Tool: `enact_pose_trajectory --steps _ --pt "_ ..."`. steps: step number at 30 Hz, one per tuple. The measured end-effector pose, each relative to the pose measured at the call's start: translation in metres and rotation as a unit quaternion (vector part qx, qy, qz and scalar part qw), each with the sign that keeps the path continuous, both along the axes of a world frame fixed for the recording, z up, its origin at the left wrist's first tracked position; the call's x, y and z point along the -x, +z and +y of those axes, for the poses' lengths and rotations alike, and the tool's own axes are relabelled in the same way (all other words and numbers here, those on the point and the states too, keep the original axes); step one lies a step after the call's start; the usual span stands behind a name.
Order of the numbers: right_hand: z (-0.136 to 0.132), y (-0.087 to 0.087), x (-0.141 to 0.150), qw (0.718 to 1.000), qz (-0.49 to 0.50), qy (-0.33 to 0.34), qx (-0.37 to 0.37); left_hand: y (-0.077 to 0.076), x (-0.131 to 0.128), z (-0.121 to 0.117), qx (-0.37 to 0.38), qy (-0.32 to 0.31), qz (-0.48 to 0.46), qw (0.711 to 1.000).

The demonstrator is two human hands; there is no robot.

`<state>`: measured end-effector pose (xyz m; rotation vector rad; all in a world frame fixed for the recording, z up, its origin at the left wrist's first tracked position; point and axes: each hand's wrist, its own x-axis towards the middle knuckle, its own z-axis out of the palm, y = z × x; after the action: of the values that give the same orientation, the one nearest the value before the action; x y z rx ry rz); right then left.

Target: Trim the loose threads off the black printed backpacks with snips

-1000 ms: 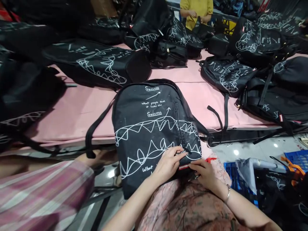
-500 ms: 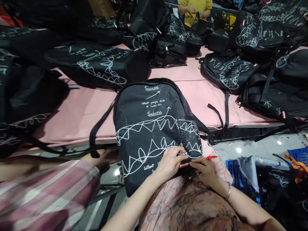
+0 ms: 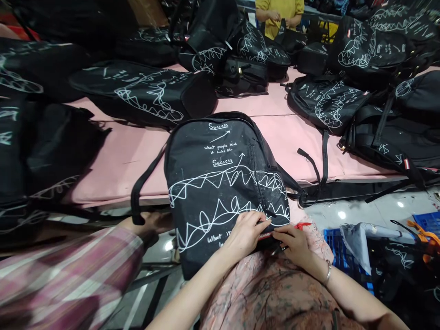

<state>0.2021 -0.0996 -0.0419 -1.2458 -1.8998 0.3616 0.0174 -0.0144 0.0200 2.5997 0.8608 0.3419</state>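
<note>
A black backpack point(image 3: 213, 183) with white scribbled lines and the word "Success" leans over the table edge toward my lap. My left hand point(image 3: 246, 231) lies on its lower front, thumb and fingers pinching the cloth just above a small red label point(image 3: 265, 235). Beside that label, my right hand point(image 3: 292, 243) has its fingertips closed at the bag's lower right edge. A slim dark object shows under the right fingers; its kind is too hidden to make out. A zipper point(image 3: 258, 178) runs down the bag's right side.
More black backpacks point(image 3: 144, 94) lie on the pink-covered table point(image 3: 117, 160), left, behind and right point(image 3: 330, 103). A person in a plaid sleeve point(image 3: 89, 270) works close on my left. Another person in yellow point(image 3: 280, 9) stands across. Blue crates point(image 3: 332, 243) stand at lower right.
The view has shifted slightly. My left fingers have moved a little over the cloth by the red label. At far left, a backpack near the plaid-sleeved person has shifted.
</note>
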Motion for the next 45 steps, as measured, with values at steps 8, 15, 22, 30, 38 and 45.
enact_pose_trajectory --steps 8,15,22,30,38,45 --pt "0.000 0.002 -0.001 1.000 -0.006 0.002 0.001 -0.004 -0.001 -0.005 -0.010 0.001 0.059 0.998" --pt "-0.001 0.004 -0.001 1.000 -0.006 0.005 0.009 0.002 -0.003 -0.005 -0.022 0.005 0.073 0.997" --pt "-0.002 -0.003 -0.001 1.000 0.010 0.003 0.017 0.003 -0.004 -0.007 -0.056 0.001 0.100 0.993" --pt "-0.002 -0.009 0.001 0.999 0.033 0.016 0.013 0.001 -0.003 -0.007 -0.036 0.012 0.061 0.997" --pt "-0.002 -0.009 0.003 0.999 0.052 0.016 0.007 -0.008 0.001 -0.008 -0.004 0.027 0.039 0.999" --pt "-0.004 -0.013 0.005 0.998 0.057 0.023 0.007 -0.008 0.003 -0.009 -0.004 0.033 0.025 0.999"
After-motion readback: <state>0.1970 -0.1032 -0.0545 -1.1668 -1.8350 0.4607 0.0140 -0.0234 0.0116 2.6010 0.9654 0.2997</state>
